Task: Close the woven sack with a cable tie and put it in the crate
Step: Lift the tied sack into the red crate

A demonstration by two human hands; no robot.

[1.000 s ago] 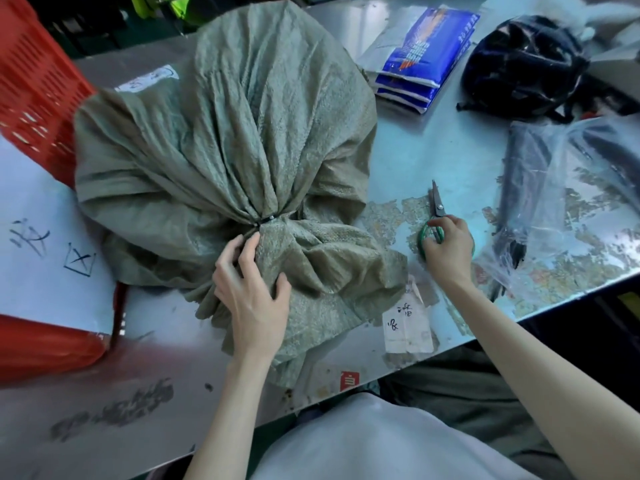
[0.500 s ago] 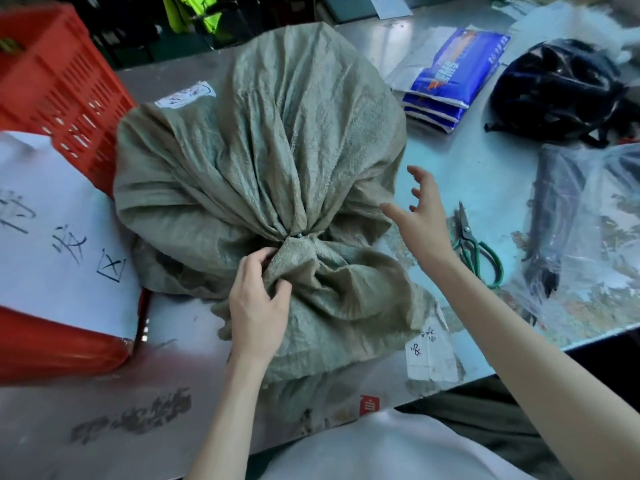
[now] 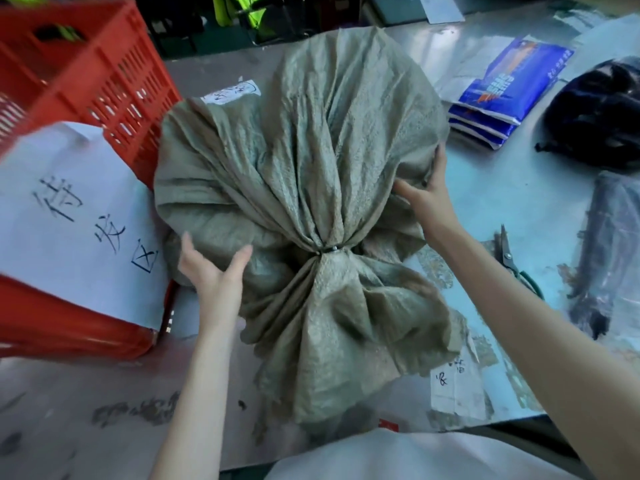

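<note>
A full grey-green woven sack [image 3: 304, 140] lies on the metal table, its neck cinched by a cable tie [image 3: 327, 250], with the loose mouth fanned out toward me. My left hand [image 3: 213, 275] presses against the sack's lower left side, fingers spread. My right hand [image 3: 427, 199] lies on the sack's right side, fingers on the fabric. The red slatted crate [image 3: 104, 77] stands at the left, touching the sack, with a white handwritten sign on its front.
Green-handled scissors [image 3: 512, 261] lie on the table at the right. Blue packets [image 3: 502, 95], a black bundle [image 3: 602, 116] and clear bags with dark contents [image 3: 609, 244] fill the right side. A paper label [image 3: 453, 382] lies near the front edge.
My right hand put the scissors down and moved onto the sack's right side. My left hand let go of the neck and shifted to the sack's left side.
</note>
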